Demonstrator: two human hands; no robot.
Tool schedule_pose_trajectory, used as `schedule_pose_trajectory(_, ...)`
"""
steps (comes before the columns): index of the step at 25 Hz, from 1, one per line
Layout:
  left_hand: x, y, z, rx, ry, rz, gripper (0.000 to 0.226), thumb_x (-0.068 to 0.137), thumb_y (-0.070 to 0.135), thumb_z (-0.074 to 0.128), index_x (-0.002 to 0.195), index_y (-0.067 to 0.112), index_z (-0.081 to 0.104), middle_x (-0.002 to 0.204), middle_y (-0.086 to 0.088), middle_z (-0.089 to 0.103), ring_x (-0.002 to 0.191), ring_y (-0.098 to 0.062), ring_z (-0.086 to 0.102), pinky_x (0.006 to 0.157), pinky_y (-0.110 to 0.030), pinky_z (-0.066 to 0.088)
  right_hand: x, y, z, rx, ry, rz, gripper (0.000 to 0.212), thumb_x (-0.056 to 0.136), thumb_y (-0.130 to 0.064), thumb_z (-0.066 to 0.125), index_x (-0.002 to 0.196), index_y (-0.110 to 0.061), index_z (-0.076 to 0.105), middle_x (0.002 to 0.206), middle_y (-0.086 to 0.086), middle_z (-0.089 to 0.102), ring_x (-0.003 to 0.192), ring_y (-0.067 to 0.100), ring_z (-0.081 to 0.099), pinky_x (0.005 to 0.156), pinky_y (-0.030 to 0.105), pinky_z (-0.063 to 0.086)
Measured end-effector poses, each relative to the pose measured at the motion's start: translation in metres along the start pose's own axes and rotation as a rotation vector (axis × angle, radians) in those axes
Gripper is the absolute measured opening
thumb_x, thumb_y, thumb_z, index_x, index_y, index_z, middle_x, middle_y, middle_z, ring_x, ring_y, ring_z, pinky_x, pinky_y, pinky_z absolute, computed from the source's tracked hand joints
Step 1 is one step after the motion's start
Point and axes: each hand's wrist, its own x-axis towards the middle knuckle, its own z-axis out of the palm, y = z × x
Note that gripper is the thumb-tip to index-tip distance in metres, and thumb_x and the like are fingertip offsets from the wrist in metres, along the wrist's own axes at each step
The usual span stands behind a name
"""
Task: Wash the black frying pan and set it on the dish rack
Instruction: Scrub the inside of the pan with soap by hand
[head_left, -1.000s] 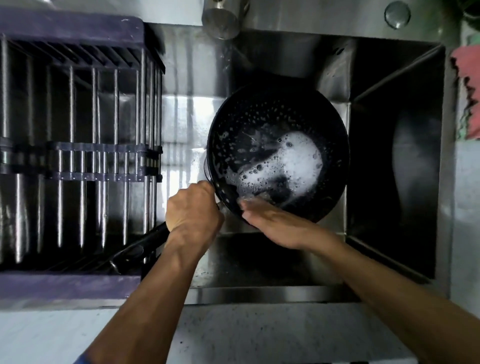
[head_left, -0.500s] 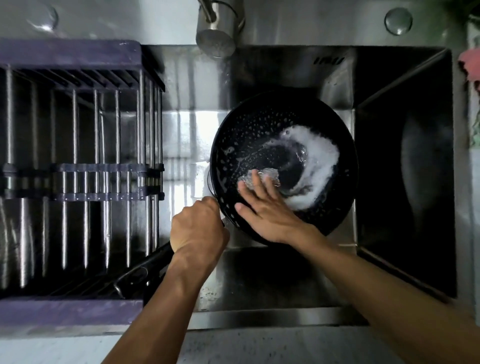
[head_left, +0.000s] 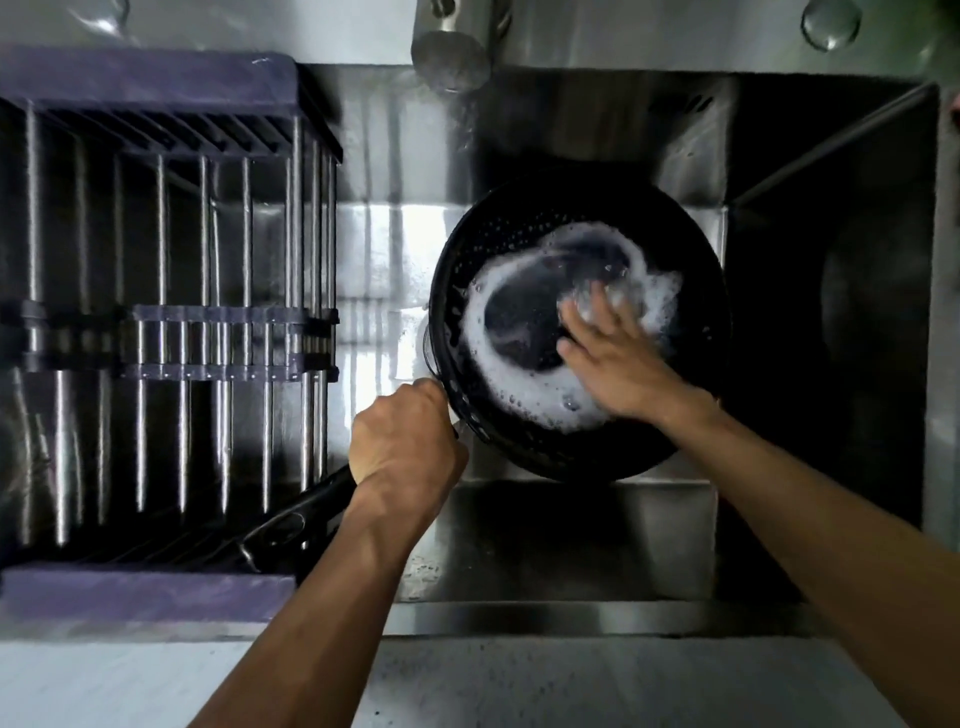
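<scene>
The black frying pan (head_left: 524, 234) is held tilted over the steel sink (head_left: 566, 540), with white foam ringing its inside. My left hand (head_left: 405, 441) grips the pan's black handle (head_left: 291, 525) close to the bowl. My right hand (head_left: 618, 358) lies inside the pan with its fingers spread and straight, pressing on the soapy bottom. Something pale and blurred sits under the fingertips; I cannot tell whether it is foam or a scrub pad. The dish rack (head_left: 145, 592), purple-framed with metal bars, spans the sink's left side, and the handle's end reaches over its near corner.
The faucet head (head_left: 449, 57) hangs above the pan's far left rim. A deeper dark basin (head_left: 831, 312) lies to the right of the pan. A pale speckled counter (head_left: 519, 686) runs along the near edge.
My right hand has swept from the pan's near rim across the bottom to its right side, dragging the foam into a ring. The left hand keeps its grip on the handle.
</scene>
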Motion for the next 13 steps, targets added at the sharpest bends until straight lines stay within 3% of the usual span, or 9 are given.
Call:
schedule_pose_trajectory(2,-0.001,0.001,0.0,-0.01,0.007,-0.001,0.025,0.074,0.023,0.065,0.096,0.018,0.055,0.086,-0.001,0.063,0.081,-0.025,0.064,0.059,-0.029,0.034,-0.021,-0.018,0.032,-0.025,-0.085,-0.095,0.056,0.105,-0.056,0.023,0.158,-0.038,0.021,0.165,-0.005,-0.026,0.149,0.031,-0.03,0.122,0.049,-0.013)
schedule_pose_trajectory(4,0.0,0.001,0.003,0.0,0.006,0.009,0.025,0.073,0.023,0.064,0.096,0.018,0.055,0.088,-0.002,0.064,0.082,-0.026,0.064,0.059,-0.029,0.035,-0.002,-0.041,0.031,0.025,-0.056,-0.235,0.052,0.106,-0.053,0.023,0.153,-0.035,0.032,0.167,-0.001,-0.02,0.149,0.031,-0.029,0.118,0.046,-0.022)
schedule_pose_trajectory(7,0.002,-0.001,0.002,0.005,0.005,0.008,0.028,0.072,0.022,0.064,0.098,0.017,0.056,0.091,-0.003,0.064,0.085,-0.027,0.065,0.06,-0.029,0.035,0.01,-0.004,-0.01,-0.098,0.01,-0.055,0.058,0.105,-0.057,0.018,0.159,-0.041,0.007,0.166,-0.004,-0.025,0.149,0.028,-0.028,0.118,0.05,-0.021)
schedule_pose_trajectory(9,0.0,-0.001,0.0,0.011,-0.004,-0.001,0.027,0.075,0.02,0.064,0.101,0.017,0.055,0.093,-0.002,0.065,0.086,-0.025,0.064,0.061,-0.028,0.034,-0.015,0.004,0.012,-0.182,-0.084,-0.076,0.058,0.105,-0.056,0.023,0.159,-0.041,0.008,0.165,-0.002,-0.025,0.149,0.034,-0.027,0.121,0.05,-0.013)
schedule_pose_trajectory(11,0.0,0.001,0.0,0.037,-0.008,0.014,0.029,0.076,0.021,0.063,0.103,0.016,0.055,0.095,-0.003,0.065,0.088,-0.025,0.065,0.062,-0.029,0.034,-0.013,-0.027,0.032,-0.155,-0.077,-0.275,0.055,0.106,-0.053,0.026,0.159,-0.041,0.015,0.166,-0.004,-0.022,0.149,0.032,-0.027,0.12,0.047,-0.015)
schedule_pose_trajectory(13,0.001,0.002,0.002,0.045,-0.011,0.009,0.03,0.076,0.022,0.064,0.104,0.015,0.056,0.095,-0.003,0.066,0.087,-0.025,0.065,0.062,-0.029,0.035,0.015,-0.026,0.003,-0.059,-0.007,-0.178,0.055,0.106,-0.055,0.022,0.158,-0.043,0.012,0.165,-0.008,-0.024,0.15,0.026,-0.028,0.122,0.047,-0.015)
